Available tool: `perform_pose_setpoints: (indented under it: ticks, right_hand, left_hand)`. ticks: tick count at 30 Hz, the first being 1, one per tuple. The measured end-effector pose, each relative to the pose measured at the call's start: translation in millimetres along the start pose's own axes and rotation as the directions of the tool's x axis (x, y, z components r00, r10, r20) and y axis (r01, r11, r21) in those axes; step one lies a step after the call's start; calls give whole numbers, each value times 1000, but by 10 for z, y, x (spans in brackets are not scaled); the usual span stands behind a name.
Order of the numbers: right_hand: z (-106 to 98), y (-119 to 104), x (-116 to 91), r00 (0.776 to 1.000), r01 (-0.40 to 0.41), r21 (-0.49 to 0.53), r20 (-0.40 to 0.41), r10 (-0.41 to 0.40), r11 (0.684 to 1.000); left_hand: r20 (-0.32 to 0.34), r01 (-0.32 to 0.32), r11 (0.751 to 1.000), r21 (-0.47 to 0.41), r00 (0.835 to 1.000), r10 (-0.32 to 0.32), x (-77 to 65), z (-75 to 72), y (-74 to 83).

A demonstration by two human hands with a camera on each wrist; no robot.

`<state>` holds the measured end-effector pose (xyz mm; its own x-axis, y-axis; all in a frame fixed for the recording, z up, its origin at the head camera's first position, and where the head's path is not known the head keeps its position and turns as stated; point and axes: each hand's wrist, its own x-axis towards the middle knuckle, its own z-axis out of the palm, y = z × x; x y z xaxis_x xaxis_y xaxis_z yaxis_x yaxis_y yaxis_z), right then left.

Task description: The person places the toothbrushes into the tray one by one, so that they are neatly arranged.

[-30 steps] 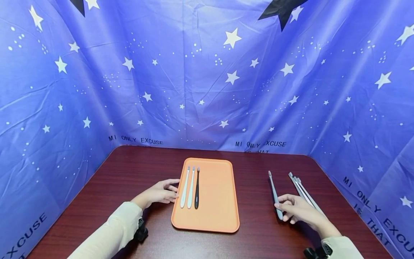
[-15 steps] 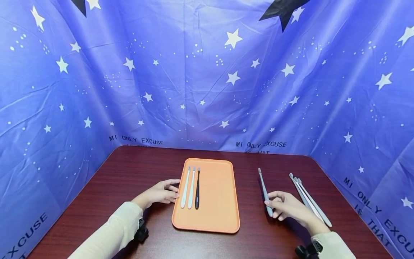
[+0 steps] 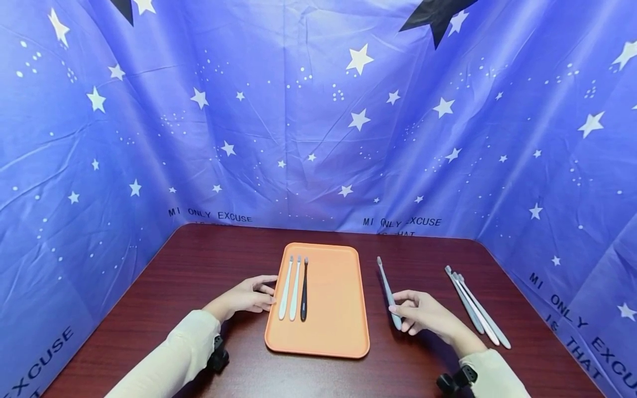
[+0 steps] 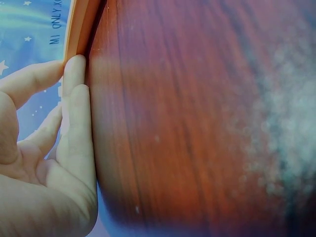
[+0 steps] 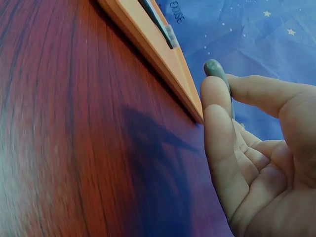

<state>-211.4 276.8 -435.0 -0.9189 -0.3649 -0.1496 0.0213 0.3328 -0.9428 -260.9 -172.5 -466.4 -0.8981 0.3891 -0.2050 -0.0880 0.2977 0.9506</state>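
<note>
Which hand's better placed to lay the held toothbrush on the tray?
Right, likely: right hand pinches the gray toothbrush near the orange tray; left hand touches the tray's opposite edge.

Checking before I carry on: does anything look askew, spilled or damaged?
Nothing looks spilled or damaged. Only the loose brushes beyond the right hand look untidy: they lie bunched at a slant on the table, while the lined-up brushes on the tray are spaced and nearly parallel.
</note>
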Motion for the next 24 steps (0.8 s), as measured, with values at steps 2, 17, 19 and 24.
perform_pose_setpoints:
  ticks: [2,17,19,24]
  right_hand:
    - [42,-10,21,1000,0,9,9,0,1000]
    - [347,-138,186,996,19,52,83,-24,998]
    - [387,-155,213,996,20,65,90,-26,998]
    - [496,-203,279,994,21,91,100,-30,996]
  left_hand:
    - [3,4,1000,0,1000,-4,-5,4,-2]
    - [-4,-15,1000,-10,1000,15,-12,10,15]
    - [-3,-14,1000,-10,1000,14,-7,7,9]
    - [-1,-7,1000,-5,1000,7,-1,0,0]
